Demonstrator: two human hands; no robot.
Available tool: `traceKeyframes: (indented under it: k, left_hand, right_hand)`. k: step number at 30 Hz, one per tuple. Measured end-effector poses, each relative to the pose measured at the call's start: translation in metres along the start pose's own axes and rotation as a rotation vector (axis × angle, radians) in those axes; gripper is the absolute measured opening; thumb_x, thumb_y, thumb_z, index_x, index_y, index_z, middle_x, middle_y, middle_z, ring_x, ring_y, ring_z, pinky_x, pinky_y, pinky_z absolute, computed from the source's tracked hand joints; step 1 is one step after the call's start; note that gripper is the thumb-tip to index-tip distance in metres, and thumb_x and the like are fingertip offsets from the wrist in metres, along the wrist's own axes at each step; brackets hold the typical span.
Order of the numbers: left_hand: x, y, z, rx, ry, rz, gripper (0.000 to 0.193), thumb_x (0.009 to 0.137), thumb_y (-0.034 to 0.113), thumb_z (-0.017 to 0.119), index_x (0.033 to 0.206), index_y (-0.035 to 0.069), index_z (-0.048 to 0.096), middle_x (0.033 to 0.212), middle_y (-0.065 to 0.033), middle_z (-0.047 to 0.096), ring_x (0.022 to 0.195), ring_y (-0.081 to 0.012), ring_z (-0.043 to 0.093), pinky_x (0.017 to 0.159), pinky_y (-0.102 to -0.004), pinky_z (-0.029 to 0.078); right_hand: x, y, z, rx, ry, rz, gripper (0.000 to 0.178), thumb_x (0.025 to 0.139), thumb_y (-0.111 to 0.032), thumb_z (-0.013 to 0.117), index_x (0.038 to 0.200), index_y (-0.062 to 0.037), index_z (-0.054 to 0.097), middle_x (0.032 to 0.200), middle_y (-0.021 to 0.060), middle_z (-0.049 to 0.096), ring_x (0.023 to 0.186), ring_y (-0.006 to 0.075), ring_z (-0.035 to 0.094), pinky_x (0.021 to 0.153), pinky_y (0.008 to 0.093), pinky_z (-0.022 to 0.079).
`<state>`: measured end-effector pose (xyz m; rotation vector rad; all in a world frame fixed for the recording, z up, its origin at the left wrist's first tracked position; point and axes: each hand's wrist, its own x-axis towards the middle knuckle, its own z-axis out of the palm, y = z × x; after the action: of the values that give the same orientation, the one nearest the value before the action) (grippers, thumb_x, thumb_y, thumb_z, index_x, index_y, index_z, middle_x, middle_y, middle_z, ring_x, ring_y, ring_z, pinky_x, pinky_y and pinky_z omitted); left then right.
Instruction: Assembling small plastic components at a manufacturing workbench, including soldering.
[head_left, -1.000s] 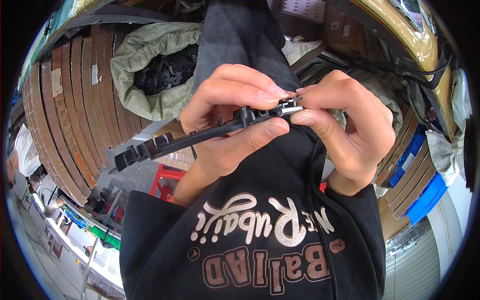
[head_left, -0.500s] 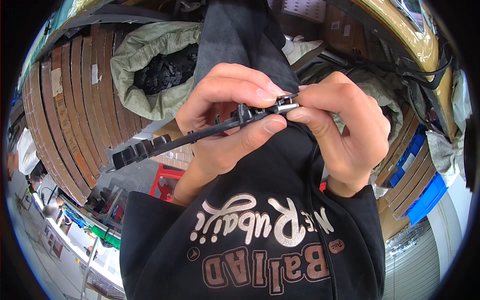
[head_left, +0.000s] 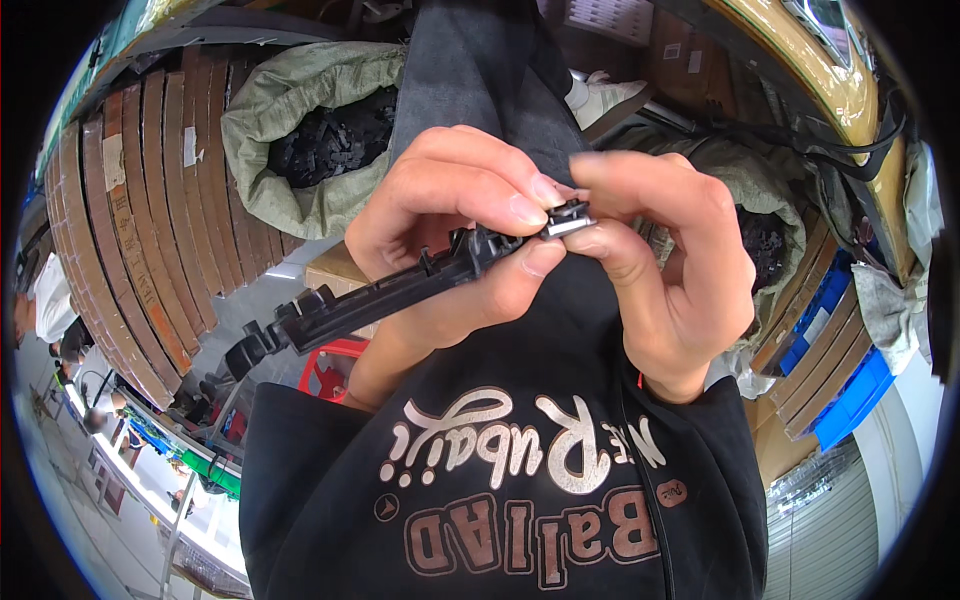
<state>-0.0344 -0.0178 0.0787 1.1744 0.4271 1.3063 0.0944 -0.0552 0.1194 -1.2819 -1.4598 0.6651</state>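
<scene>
We're in a cluttered workshop. Grey floor (head_left: 238, 303) shows lower left, a bright lit bench (head_left: 130, 465) beyond it, yellowish bench edge (head_left: 845, 95) top right. The work is held up in the air, over the lap, in front of a black shirt (head_left: 700, 470) with dark trousers (head_left: 480, 60) beyond.

Around: we have a tall row of brown cartons (head_left: 150, 220) on the left; next to it a pale green sack (head_left: 250, 170) of small black pieces (head_left: 330, 145), right beside the leg. A second sack (head_left: 785, 195) sits behind the right hand (head_left: 690, 265), more cartons (head_left: 810, 370) and blue bins (head_left: 855, 405) farther right. Black cables (head_left: 800, 142) run under the bench edge. Another person in white (head_left: 52, 305) at far left.

In the way: the right hand covers part of the second sack; the left forearm partly covers a red frame (head_left: 340, 348).

Left hand (head_left: 425, 205) pinches a long black part (head_left: 370, 303) firmly between fingers and thumb near its right end; the long end slants down-left. A silver piece (head_left: 568, 228) shows at the right end. Right thumb is at that end, index finger blurred above; we can't tell if they grip it.
</scene>
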Motion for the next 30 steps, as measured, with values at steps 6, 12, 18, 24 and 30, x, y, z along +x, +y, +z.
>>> traceKeyframes:
  k: [6,12,18,24,30]
  left_hand:
    - [0.001,0.003,-0.004,0.085,-0.059,0.01,0.026,0.064,-0.007,0.065,0.084,0.004,0.053,0.086,-0.0105,0.054,0.073,-0.0146,0.056,0.063,-0.0219,0.046]
    - [-0.001,-0.002,-0.001,0.071,-0.029,0.026,0.027,0.062,-0.008,0.065,0.084,0.003,0.053,0.085,-0.01,0.053,0.072,-0.0127,0.054,0.062,-0.0212,0.046]
    - [-0.003,-0.002,-0.001,0.063,0.017,0.014,0.028,0.062,-0.009,0.065,0.084,0.003,0.053,0.085,-0.0099,0.053,0.072,-0.0119,0.054,0.062,-0.0209,0.047]
    - [-0.004,-0.004,-0.002,0.106,-0.005,0.01,0.028,0.061,-0.009,0.065,0.084,0.004,0.053,0.085,-0.0096,0.053,0.072,-0.0115,0.054,0.062,-0.0208,0.046]
    - [-0.003,-0.005,-0.001,0.099,0.026,0.035,0.028,0.062,-0.007,0.066,0.084,0.004,0.053,0.085,-0.0096,0.053,0.073,-0.0122,0.053,0.062,-0.0217,0.046]
  right_hand:
    - [-0.005,0.002,0.0,0.01,-0.01,-0.009,0.017,0.073,0.003,0.058,0.089,0.0086,0.06,0.07,0.0134,0.059,0.055,0.0136,0.054,0.048,0.0197,0.042]
    - [-0.008,0.003,0.002,0.004,0.025,0.0,0.016,0.074,0.003,0.058,0.088,0.009,0.06,0.07,0.0141,0.059,0.054,0.0143,0.055,0.047,0.0197,0.043]
    - [-0.006,0.006,0.001,0.018,-0.007,-0.011,0.013,0.075,0.004,0.056,0.086,0.0092,0.06,0.07,0.0142,0.06,0.052,0.0139,0.055,0.045,0.0199,0.043]
    - [-0.006,0.01,-0.002,0.028,-0.022,-0.014,0.027,0.059,0.014,0.058,0.085,0.0078,0.059,0.063,0.0109,0.057,0.047,0.0145,0.054,0.041,0.0215,0.043]
    - [-0.003,0.009,-0.002,0.03,-0.06,0.001,0.015,0.075,0.004,0.057,0.089,0.0091,0.059,0.073,0.014,0.059,0.056,0.0128,0.054,0.048,0.019,0.042]
